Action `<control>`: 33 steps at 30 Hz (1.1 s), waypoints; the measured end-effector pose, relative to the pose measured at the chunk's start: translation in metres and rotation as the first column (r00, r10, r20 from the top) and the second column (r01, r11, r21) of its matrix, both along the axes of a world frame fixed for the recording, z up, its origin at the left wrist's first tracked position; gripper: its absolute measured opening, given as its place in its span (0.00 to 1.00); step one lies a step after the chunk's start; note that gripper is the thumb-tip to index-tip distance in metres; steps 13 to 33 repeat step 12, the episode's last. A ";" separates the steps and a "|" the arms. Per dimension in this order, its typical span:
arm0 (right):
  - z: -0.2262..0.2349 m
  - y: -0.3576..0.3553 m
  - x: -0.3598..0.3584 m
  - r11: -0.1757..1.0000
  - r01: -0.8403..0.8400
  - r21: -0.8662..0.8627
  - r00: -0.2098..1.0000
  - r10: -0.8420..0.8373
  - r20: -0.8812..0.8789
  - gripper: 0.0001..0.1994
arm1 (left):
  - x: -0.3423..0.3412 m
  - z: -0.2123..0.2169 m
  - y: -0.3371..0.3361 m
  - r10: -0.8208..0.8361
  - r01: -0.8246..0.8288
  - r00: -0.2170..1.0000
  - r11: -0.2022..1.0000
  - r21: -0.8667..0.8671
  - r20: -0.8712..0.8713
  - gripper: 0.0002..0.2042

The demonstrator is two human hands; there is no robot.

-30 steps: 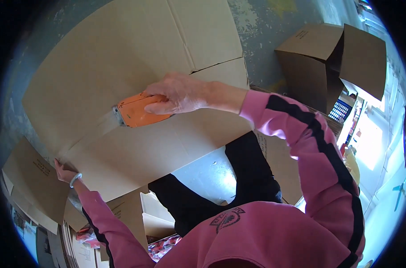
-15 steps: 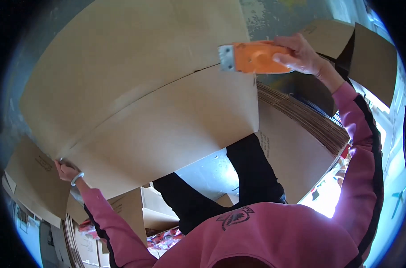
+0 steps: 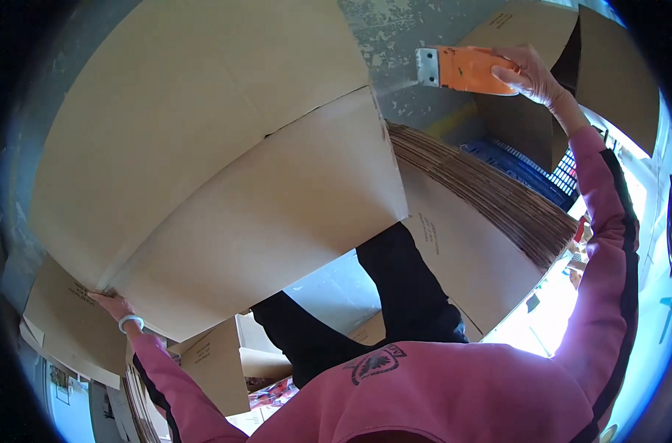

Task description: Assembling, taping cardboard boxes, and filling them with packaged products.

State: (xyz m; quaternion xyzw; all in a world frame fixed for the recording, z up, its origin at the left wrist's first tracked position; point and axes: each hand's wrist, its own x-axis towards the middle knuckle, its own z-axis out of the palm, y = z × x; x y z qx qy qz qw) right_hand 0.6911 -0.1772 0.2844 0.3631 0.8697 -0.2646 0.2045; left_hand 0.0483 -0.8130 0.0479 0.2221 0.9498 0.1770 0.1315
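Note:
A large brown cardboard box (image 3: 277,181) lies in front of me, with a seam running across it between two flaps. At the left end of that seam, my left hand (image 3: 114,305) grips the box's corner, its fingers partly hidden by the cardboard. My right hand (image 3: 532,74) is closed around an orange tape dispenser (image 3: 469,70) with a metal toothed end. It is held in the air, past the right end of the seam. A thin, clear strip of tape (image 3: 399,88) stretches from the dispenser to the box's right edge.
On the right, a stack of flattened cardboard (image 3: 484,192) stands against the box, with a blue plastic crate (image 3: 524,173) behind it. An open carton (image 3: 616,88) is at the far right. More cartons (image 3: 74,317) stand at the left, and another (image 3: 214,362) is near my legs.
My right hand has moved right and away with the tape dispenser, from over the seam to beyond the box's edge. My left hand stays at the left corner.

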 end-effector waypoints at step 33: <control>-0.067 -0.021 -0.069 0.987 -0.128 -0.097 0.986 0.115 -0.124 0.23 | 0.023 0.062 0.127 -0.508 0.141 0.646 0.813 -0.565 -0.570 0.41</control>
